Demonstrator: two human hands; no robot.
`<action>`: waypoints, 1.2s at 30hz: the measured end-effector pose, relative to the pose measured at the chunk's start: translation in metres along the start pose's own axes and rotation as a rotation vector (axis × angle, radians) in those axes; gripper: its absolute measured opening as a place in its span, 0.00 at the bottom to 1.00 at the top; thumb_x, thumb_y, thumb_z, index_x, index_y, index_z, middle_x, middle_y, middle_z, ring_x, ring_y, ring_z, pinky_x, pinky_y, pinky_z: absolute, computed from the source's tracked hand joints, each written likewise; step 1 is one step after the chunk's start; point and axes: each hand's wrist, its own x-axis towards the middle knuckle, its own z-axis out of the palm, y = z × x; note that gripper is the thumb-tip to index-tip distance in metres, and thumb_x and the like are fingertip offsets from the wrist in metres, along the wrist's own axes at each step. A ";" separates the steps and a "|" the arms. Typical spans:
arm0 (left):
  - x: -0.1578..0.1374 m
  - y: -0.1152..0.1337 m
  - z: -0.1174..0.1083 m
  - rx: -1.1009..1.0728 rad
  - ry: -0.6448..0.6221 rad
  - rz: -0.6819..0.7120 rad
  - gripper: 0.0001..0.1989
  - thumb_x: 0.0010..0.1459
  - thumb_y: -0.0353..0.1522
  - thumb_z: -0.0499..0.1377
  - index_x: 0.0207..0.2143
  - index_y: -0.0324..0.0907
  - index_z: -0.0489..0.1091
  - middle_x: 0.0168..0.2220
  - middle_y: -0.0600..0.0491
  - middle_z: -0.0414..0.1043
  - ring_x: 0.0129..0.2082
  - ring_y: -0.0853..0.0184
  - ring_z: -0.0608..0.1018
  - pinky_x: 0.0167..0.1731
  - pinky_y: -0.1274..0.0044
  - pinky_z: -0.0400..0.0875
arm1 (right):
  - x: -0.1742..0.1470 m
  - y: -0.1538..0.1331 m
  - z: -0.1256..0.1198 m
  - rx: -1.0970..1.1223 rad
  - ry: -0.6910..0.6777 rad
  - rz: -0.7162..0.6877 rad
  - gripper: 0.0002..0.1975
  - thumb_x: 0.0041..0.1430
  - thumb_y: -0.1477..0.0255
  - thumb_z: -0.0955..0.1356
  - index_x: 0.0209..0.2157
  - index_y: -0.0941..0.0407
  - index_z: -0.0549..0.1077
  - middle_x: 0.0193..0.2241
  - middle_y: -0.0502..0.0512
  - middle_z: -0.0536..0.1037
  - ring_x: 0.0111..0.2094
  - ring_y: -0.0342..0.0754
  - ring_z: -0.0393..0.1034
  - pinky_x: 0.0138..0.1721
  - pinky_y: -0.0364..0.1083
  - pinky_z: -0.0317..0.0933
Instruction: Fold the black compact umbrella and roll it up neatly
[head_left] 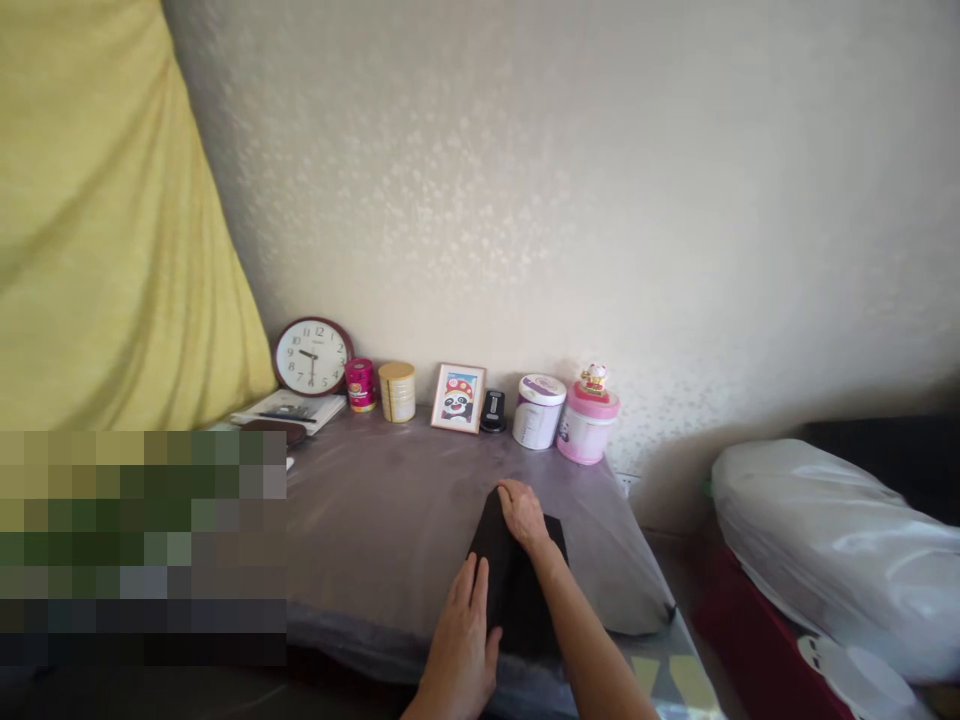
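A black, flat-sided thing (499, 570), like a folded box or case, rests on the covered table near its front edge. Its exact kind is unclear. My left hand (461, 625) holds its left side, fingers straight along the edge and thumb apart on the near face. My right hand (523, 512) reaches across its top, with the fingers bent over the far upper edge. My right forearm hides part of the black surface and its right side.
Along the wall stand a clock (313, 356), pink canister (361, 385), yellow-lidded jar (397, 392), panda picture frame (457, 398), small black device (493, 411), white tub (538, 412) and pink tub (587, 428) bearing a cat figurine (594, 379). A plastic-covered bundle (832, 550) lies right.
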 end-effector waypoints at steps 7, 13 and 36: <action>0.000 -0.009 0.008 -0.029 0.104 0.066 0.33 0.52 0.28 0.46 0.61 0.36 0.43 0.63 0.45 0.46 0.63 0.62 0.51 0.59 0.65 0.52 | -0.038 0.053 -0.055 -0.038 0.193 0.291 0.16 0.57 0.69 0.59 0.41 0.60 0.71 0.40 0.64 0.76 0.43 0.53 0.70 0.46 0.49 0.60; 0.001 -0.013 0.006 -0.059 0.114 0.080 0.32 0.52 0.30 0.47 0.60 0.35 0.45 0.63 0.43 0.47 0.62 0.60 0.52 0.59 0.64 0.53 | -0.086 0.064 -0.068 0.220 0.030 0.453 0.16 0.53 0.60 0.60 0.30 0.55 0.73 0.20 0.51 0.73 0.23 0.49 0.70 0.22 0.43 0.62; -0.007 0.002 -0.006 -0.029 -0.029 -0.068 0.44 0.41 0.20 0.52 0.62 0.35 0.38 0.64 0.40 0.39 0.63 0.59 0.51 0.59 0.72 0.51 | -0.051 -0.041 -0.012 0.551 -0.128 0.328 0.18 0.50 0.67 0.64 0.43 0.60 0.65 0.20 0.47 0.71 0.17 0.44 0.66 0.15 0.41 0.59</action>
